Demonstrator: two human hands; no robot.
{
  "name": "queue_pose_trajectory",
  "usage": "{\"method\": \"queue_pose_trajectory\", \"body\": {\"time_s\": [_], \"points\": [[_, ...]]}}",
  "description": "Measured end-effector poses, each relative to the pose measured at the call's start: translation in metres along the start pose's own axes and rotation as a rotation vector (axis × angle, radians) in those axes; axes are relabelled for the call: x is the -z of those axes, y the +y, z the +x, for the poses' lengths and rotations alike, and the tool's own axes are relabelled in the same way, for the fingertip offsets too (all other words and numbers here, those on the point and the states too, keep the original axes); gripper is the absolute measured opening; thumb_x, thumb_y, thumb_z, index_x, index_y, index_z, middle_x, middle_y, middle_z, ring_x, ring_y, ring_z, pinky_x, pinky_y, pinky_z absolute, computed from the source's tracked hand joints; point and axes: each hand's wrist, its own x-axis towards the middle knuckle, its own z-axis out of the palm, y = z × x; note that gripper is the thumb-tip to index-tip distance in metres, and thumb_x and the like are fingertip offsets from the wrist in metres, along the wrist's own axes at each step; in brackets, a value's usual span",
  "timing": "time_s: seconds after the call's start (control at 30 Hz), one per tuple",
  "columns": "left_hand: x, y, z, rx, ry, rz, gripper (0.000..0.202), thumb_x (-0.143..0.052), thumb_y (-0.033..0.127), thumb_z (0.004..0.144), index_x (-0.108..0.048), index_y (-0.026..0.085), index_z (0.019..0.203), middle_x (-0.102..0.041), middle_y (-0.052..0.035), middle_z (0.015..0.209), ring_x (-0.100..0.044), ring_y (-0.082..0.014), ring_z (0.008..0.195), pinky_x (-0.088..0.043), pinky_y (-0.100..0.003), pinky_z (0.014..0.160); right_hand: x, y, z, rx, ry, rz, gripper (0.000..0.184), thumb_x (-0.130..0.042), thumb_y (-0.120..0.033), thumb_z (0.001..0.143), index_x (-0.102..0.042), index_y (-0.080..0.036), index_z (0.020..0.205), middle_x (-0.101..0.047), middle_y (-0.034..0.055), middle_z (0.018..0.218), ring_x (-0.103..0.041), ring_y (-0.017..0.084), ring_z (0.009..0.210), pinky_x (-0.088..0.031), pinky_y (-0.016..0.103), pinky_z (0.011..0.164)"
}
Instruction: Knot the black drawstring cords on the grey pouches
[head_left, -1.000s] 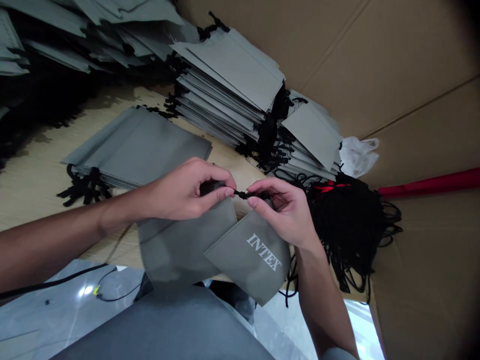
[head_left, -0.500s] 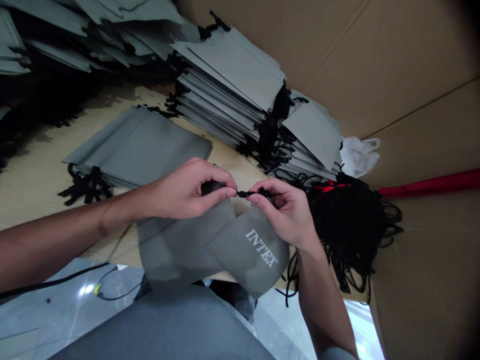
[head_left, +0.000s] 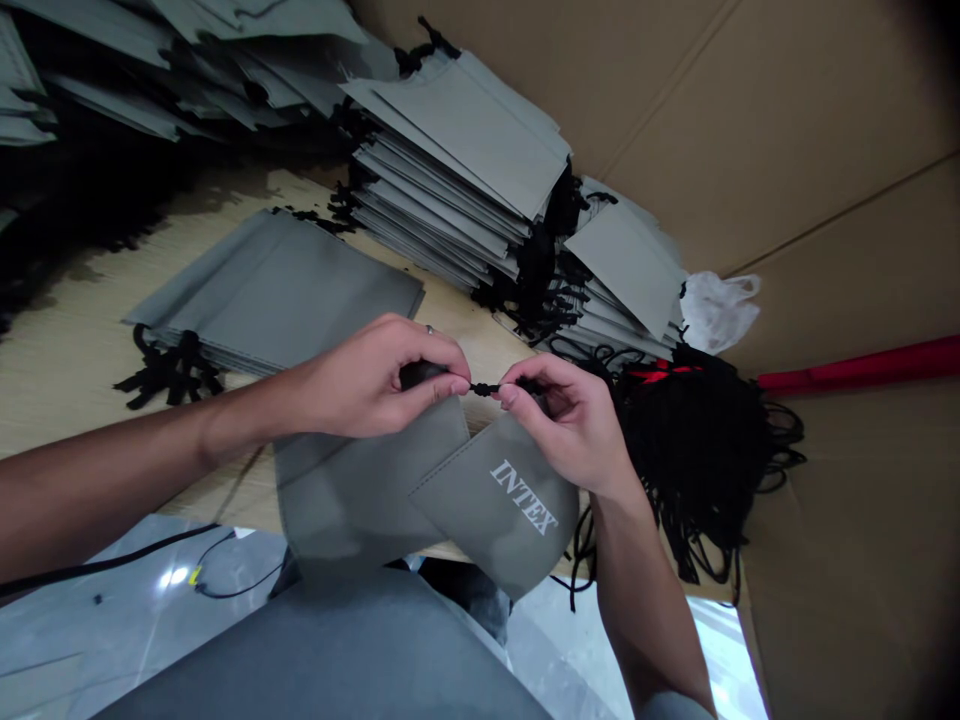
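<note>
A short black cord (head_left: 484,388) with a knot in it stretches between my two hands over the table. My left hand (head_left: 401,378) pinches one end between thumb and forefinger; my right hand (head_left: 566,415) pinches the other the same way. Below them lies a grey fabric piece (head_left: 502,530) with rounded end and white "INTEX" lettering, its upper corner behind my right hand. Another plain grey piece (head_left: 360,500) lies under it, partly covered by my left hand.
A flat stack of grey pieces (head_left: 277,285) with black cord ends lies behind my left hand. Taller stacks (head_left: 472,150) stand at the back by a cardboard wall (head_left: 787,120). To the right hangs a heap of black cords (head_left: 697,450), near a white plastic bag (head_left: 720,310).
The knot between my fingertips looks slightly tighter, and my left fingertips have shifted a little left. All else stays where it was.
</note>
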Motion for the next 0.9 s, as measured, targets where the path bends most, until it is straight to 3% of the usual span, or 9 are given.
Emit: {"method": "queue_pose_trajectory", "body": {"time_s": [0.2, 0.37, 0.47, 0.6, 0.8, 0.9], "points": [[-0.003, 0.0, 0.0, 0.013, -0.018, -0.008, 0.015, -0.066, 0.025, 0.099, -0.08, 0.021, 0.097, -0.078, 0.0006, 0.08, -0.067, -0.0112, 0.068, -0.049, -0.019, 0.062, -0.014, 0.0, 0.0, 0.089, -0.044, 0.081, 0.035, -0.089, -0.03, 0.089, -0.074, -0.028, 0.12, -0.077, 0.0029, 0.113, -0.074, 0.021, 0.102, -0.063, 0.036, 0.09], [-0.006, -0.001, -0.001, 0.0, -0.03, -0.02, 0.015, -0.065, 0.023, 0.099, -0.079, 0.02, 0.095, -0.078, 0.0, 0.083, -0.066, -0.0119, 0.071, -0.049, -0.02, 0.065, -0.019, 0.0, -0.001, 0.09, -0.002, -0.026, 0.012, -0.081, -0.031, 0.096, -0.077, -0.026, 0.106, -0.079, 0.0003, 0.097, -0.072, 0.016, 0.084, -0.058, 0.033, 0.08], [-0.002, -0.001, 0.0, 0.0, -0.052, -0.064, 0.015, -0.064, 0.021, 0.099, -0.077, 0.02, 0.092, -0.076, 0.0001, 0.081, -0.063, -0.0116, 0.071, -0.048, -0.02, 0.064, -0.018, -0.001, -0.002, 0.057, -0.01, 0.003, 0.012, -0.083, -0.032, 0.095, -0.078, -0.025, 0.103, -0.078, -0.001, 0.091, -0.068, 0.014, 0.076, -0.053, 0.03, 0.069], [0.004, 0.0, 0.0, -0.007, -0.119, -0.251, 0.016, -0.067, 0.023, 0.101, -0.078, 0.019, 0.09, -0.074, -0.001, 0.079, -0.063, -0.0112, 0.07, -0.048, -0.02, 0.065, -0.018, -0.004, -0.003, 0.032, 0.018, 0.079, 0.016, -0.087, -0.036, 0.092, -0.079, -0.025, 0.101, -0.079, 0.0, 0.091, -0.068, 0.015, 0.078, -0.055, 0.03, 0.067], [0.005, 0.0, 0.0, 0.029, -0.058, -0.189, 0.018, -0.067, 0.028, 0.101, -0.077, 0.018, 0.089, -0.072, -0.0016, 0.076, -0.057, -0.0108, 0.066, -0.044, -0.019, 0.058, -0.006, -0.004, -0.001, 0.039, 0.001, 0.139, 0.024, -0.088, -0.032, 0.091, -0.08, -0.026, 0.113, -0.08, 0.0025, 0.105, -0.075, 0.019, 0.096, -0.063, 0.036, 0.089], [0.004, -0.002, -0.001, 0.022, -0.039, -0.139, 0.017, -0.067, 0.028, 0.101, -0.077, 0.018, 0.09, -0.07, -0.0004, 0.073, -0.056, -0.0104, 0.064, -0.043, -0.019, 0.058, 0.001, -0.006, -0.001, 0.065, -0.009, 0.091, 0.029, -0.086, -0.028, 0.092, -0.079, -0.027, 0.12, -0.079, 0.003, 0.108, -0.074, 0.019, 0.097, -0.062, 0.037, 0.092]]}}
